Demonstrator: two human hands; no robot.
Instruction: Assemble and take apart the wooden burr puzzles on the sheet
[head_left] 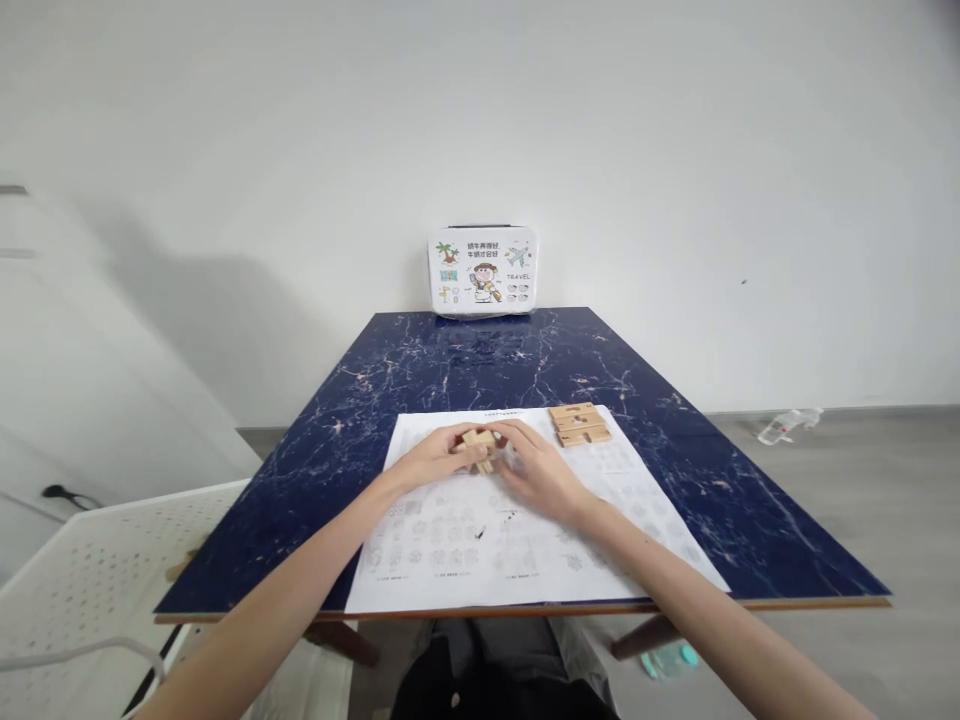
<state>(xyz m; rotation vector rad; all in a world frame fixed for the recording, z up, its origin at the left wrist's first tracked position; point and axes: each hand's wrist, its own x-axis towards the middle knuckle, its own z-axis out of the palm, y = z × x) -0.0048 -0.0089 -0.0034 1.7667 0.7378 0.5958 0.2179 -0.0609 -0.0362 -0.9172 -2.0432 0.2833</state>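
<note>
Both of my hands meet over a white instruction sheet (pixel 525 540) printed with small diagrams. My left hand (pixel 431 460) and my right hand (pixel 536 470) close their fingers around a small wooden block puzzle (pixel 478 447), which they hold just above the paper. Several loose wooden pieces (pixel 578 424) lie side by side on the sheet's far right corner, a hand's width from my right hand.
The sheet lies on a dark blue marbled table (pixel 420 370). A white illustrated box (pixel 482 271) stands against the wall at the table's far edge. A white perforated basket (pixel 90 590) sits at the lower left. A plastic bottle (pixel 787 425) lies on the floor to the right.
</note>
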